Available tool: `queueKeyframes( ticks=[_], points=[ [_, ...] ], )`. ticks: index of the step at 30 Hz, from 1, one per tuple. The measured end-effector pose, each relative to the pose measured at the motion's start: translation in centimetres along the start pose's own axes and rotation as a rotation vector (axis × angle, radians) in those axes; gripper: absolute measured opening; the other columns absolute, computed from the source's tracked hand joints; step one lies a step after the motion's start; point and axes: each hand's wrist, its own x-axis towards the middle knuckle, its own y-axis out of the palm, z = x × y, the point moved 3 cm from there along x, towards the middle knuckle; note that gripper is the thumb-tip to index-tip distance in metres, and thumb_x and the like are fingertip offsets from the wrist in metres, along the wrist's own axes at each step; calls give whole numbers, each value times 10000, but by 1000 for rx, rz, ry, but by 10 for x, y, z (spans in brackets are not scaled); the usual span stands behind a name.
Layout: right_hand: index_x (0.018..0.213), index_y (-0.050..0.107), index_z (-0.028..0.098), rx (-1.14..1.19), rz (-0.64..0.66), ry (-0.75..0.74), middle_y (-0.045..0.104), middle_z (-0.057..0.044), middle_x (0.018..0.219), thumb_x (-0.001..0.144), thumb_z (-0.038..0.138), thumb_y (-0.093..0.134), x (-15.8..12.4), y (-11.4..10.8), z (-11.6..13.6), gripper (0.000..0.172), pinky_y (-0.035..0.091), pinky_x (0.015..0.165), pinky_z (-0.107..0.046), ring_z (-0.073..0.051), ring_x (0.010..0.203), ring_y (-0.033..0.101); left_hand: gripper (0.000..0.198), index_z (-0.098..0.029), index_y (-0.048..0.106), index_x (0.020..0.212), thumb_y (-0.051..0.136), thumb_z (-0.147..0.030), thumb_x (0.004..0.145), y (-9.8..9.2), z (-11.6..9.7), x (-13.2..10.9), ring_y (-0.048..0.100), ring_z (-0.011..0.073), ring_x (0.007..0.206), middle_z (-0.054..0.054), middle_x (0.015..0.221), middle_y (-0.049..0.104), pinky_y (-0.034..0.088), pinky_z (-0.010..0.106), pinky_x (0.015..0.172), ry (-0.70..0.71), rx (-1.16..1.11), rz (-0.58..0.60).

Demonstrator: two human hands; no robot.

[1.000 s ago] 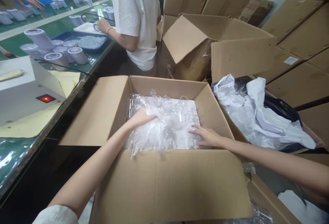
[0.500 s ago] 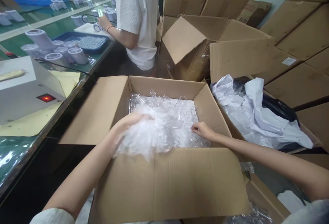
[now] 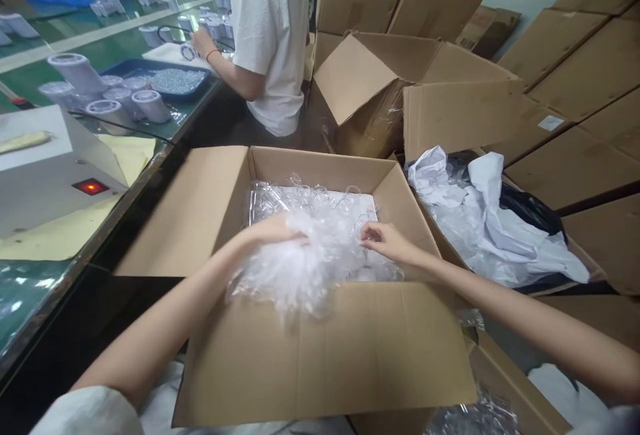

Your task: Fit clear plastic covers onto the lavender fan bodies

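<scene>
A cardboard box point(image 3: 325, 348) stands open in front of me, its near flap folded down. Inside lie clear plastic pieces point(image 3: 273, 198), several with round rims, on a white sheet. My left hand point(image 3: 280, 228) grips a bunch of thin translucent plastic bags point(image 3: 295, 275) that spills over the box's near edge. The bunch hides part of the contents. My right hand point(image 3: 383, 240) is at the right of the bunch, thumb and fingers pinched together. Whatever sits between those fingertips is too small to make out.
Left is a green workbench point(image 3: 197, 98) with a grey machine point(image 3: 55, 168), white plastic cylinders point(image 3: 150, 105) and a blue tray point(image 3: 183, 82). A co-worker point(image 3: 270, 42) stands beyond the box. Crumpled white bags point(image 3: 495, 228) fill a box at right; stacked cartons point(image 3: 575, 62) rise behind.
My right hand has moved left, closer to the bunch of bags. My left hand has shifted slightly right with the bunch.
</scene>
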Motion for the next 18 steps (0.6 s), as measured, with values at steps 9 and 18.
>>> queueKeyframes(
  ticks=[9, 18],
  points=[
    [804, 495, 210, 163, -76, -57, 597, -24, 800, 747, 336, 577, 29, -7, 36, 161, 510, 697, -316, -181, 749, 605, 115, -188, 662, 733, 696, -254, 646, 44, 4, 28, 661, 224, 882, 18, 861, 725, 510, 326, 832, 117, 72, 100],
    [986, 528, 177, -40, 119, 88, 628, -57, 898, 879, 319, 471, 4, -3, -2, 186, 512, 604, -279, -160, 702, 622, 111, -154, 663, 711, 692, -171, 605, 5, 10, 22, 649, 243, 907, 54, 820, 707, 497, 324, 842, 0, 73, -51]
  ],
)
